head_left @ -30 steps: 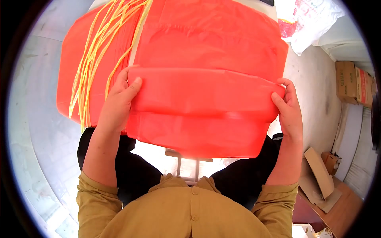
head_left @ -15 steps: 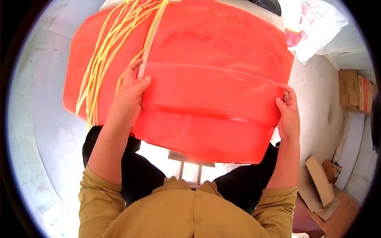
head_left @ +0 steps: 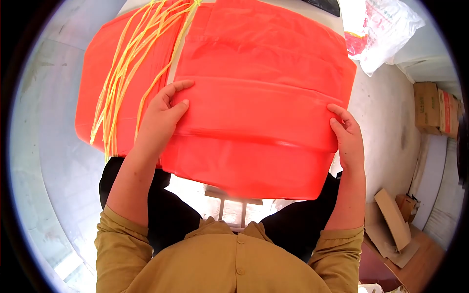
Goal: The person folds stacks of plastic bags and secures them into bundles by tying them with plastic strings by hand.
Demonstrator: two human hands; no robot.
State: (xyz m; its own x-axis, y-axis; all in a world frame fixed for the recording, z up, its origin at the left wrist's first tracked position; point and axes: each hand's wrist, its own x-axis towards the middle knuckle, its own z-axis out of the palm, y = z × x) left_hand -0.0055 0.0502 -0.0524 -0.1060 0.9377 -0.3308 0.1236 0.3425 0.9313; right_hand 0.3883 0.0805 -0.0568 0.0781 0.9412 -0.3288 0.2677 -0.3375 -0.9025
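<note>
A stack of glossy red plastic sheets (head_left: 254,115) spreads before me, with a fold running across its upper layer. My left hand (head_left: 163,112) lies on the left end of that fold, thumb and forefinger apart over the red plastic. At the right edge, my right hand (head_left: 348,134) rests with forefinger and thumb tips on the sheet, a gap between them; its other fingers are partly hidden. Left of my left hand, a bunch of yellow plastic strings (head_left: 122,73) trails over a second red pile (head_left: 95,73).
Under the red plastic, a pale tabletop (head_left: 320,14) shows at the back. A white plastic bag (head_left: 391,31) is at upper right. Cardboard boxes (head_left: 427,110) stand by the right wall, with flattened cardboard (head_left: 391,222) nearer. Below me is a stool-like frame (head_left: 232,200).
Both hands have shifted inward from the sides of the fold onto its top. The fingers of my left hand reach farther over the sheet. The view has moved slightly.
</note>
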